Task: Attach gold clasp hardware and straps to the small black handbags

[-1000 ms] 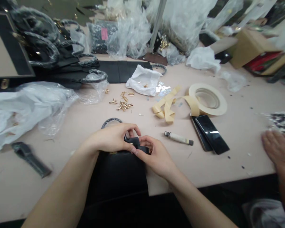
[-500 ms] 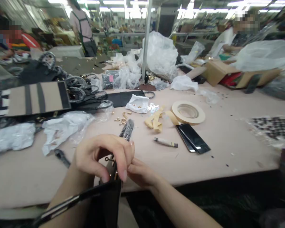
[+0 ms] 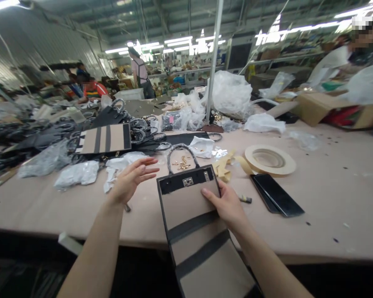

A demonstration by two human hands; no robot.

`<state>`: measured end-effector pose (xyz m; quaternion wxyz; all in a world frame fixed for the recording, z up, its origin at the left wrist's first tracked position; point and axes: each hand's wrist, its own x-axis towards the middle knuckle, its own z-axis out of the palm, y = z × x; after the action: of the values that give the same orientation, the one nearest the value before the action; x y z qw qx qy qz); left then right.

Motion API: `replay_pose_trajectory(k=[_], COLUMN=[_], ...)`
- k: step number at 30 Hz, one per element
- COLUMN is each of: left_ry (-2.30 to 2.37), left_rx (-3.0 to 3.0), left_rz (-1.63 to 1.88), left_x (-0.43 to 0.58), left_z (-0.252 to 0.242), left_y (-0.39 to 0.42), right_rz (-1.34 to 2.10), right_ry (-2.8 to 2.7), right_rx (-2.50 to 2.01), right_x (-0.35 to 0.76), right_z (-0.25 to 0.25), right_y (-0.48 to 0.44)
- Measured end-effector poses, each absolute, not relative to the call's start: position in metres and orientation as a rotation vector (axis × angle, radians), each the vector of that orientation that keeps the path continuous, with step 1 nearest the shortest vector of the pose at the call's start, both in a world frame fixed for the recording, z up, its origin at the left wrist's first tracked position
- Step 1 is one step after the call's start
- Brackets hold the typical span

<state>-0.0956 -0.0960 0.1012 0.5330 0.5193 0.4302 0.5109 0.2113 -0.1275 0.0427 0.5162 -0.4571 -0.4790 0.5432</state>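
Observation:
A tan handbag with black bands (image 3: 192,207) leans over the table's near edge, its wrapped handle (image 3: 182,151) pointing away from me and a metal clasp on its top band. My right hand (image 3: 225,203) grips the bag's right side, thumb on the tan panel. My left hand (image 3: 132,178) hovers just left of the bag with fingers spread, holding nothing. Small gold fittings (image 3: 183,163) lie on the table beyond the handle.
A finished bag (image 3: 105,138) and black handles are piled at the left with crumpled plastic (image 3: 77,173). A tape roll (image 3: 270,159), a phone (image 3: 278,193) and a small tool (image 3: 245,199) lie at the right. Other people work at the far benches.
The bag was turned and lifted from lying black-side-up to face me with its tan panel. My left hand let go and opened. The view tilted up.

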Motion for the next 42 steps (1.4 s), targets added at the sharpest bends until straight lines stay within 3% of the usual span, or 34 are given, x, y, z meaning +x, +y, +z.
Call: replay_pose_trajectory(k=[3,9,16,21,25,29,35,42], left_ry=[1.278,1.318,1.726,1.675,1.376,1.281,1.137,1.181], left_rx=[1.207,1.505,1.77,1.595,1.103,0.901,0.873,0.964], left_rz=[1.165,0.765,0.899,0.779,0.88,1.051,0.976,0.725], left_x=[-0.078,-0.025,-0.05,-0.079,-0.082,-0.05,-0.028,-0.042], left_z=[0.072,0.012,-0.019,-0.04,-0.032,-0.012,0.003,0.015], left_y=[-0.139,-0.23,-0.24,-0.253,-0.223,-0.159,-0.088,-0.062], right_rz=[1.208,1.103,1.253,1.276,1.293,1.29,0.861,0.55], right_ry=[-1.124,-1.078,-1.123,-1.107,-1.106,-1.108,-1.715,-1.846], right_rx=[-1.103,-1.171,-1.089,-1.203,-1.257,-1.224,-1.679,-2.002], right_x=[0.216,0.215,0.208,0.201,0.206,0.21,0.241,0.275], right_z=[0.041,0.034,0.05,0.012,-0.024,-0.03,0.012,0.044], right_y=[-0.122,-0.118,-0.167,-0.201,-0.191,-0.163,-0.092,0.063])
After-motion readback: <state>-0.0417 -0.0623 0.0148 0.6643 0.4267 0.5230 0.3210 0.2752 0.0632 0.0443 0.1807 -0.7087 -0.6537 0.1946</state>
